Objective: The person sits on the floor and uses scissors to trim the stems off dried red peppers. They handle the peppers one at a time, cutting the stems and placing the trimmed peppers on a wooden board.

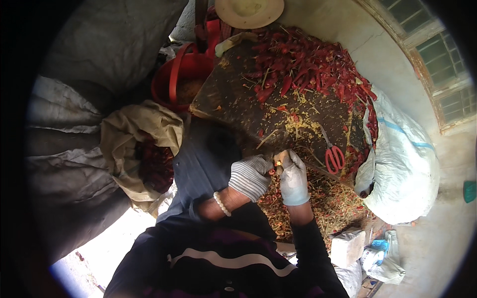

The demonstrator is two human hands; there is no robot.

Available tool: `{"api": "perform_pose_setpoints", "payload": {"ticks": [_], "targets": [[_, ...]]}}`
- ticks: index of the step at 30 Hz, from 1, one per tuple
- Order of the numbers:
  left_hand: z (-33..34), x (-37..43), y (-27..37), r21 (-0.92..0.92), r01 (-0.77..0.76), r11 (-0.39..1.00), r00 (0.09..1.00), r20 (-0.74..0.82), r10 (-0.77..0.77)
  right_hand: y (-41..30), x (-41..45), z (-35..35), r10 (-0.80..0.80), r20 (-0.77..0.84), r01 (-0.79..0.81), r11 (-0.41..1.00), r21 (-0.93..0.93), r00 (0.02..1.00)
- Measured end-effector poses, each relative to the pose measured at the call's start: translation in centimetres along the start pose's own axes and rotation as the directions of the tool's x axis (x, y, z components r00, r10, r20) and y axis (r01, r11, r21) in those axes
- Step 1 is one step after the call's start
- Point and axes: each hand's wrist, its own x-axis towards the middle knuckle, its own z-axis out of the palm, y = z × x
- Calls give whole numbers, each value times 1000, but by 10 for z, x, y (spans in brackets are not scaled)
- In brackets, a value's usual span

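My left hand (pixel 250 178), in a striped glove, has its fingers curled close to my right hand. A small red chili piece (pixel 272 172) shows at its fingertips. My right hand (pixel 293 180) wears a pale, worn glove and pinches a small yellowish-red bit of chili (pixel 278 163); the fingers hide most of it. Both hands are above the near edge of a dark board (pixel 238 100) strewn with yellow seeds (pixel 298 123). Red-handled scissors (pixel 334 159) lie on the board right of my hands, blades pointing away. A heap of red dried chilies (pixel 309 67) covers its far side.
An open tan sack (pixel 126 130) of dark red chilies stands at left, near a red bucket (pixel 162 87). At right a white woven sack (pixel 402 167) leans by the wall. Stems and chili scraps (pixel 328 205) cover the floor below. A pale hat (pixel 249 13) is at the top.
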Motion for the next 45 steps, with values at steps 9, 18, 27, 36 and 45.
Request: {"api": "perform_pose_setpoints", "payload": {"ticks": [9, 18, 27, 36, 45], "targets": [[-17, 14, -4, -688, 444, 574, 890, 264, -372, 3, 57, -57, -64, 380, 386, 144, -911, 923], [-27, 21, -1, -748, 597, 291, 782, 460, -421, -9, 264, -7, -439, -289, -76, 442, -894, 851], [-27, 24, -10, -716, 604, 350, 784, 455, -422, -11, 245, 10, -289, -374, 10, 802, -598, 881], [-6, 23, -3, -815, 484, 319, 799, 263, -540, -12, 49, 17, -554, 60, 461, 622, -633, 830], [-8, 16, 4, -656, 444, 610, 870, 155, -467, -1, -4, 9, -486, 328, 546, 422, -724, 810]]}}
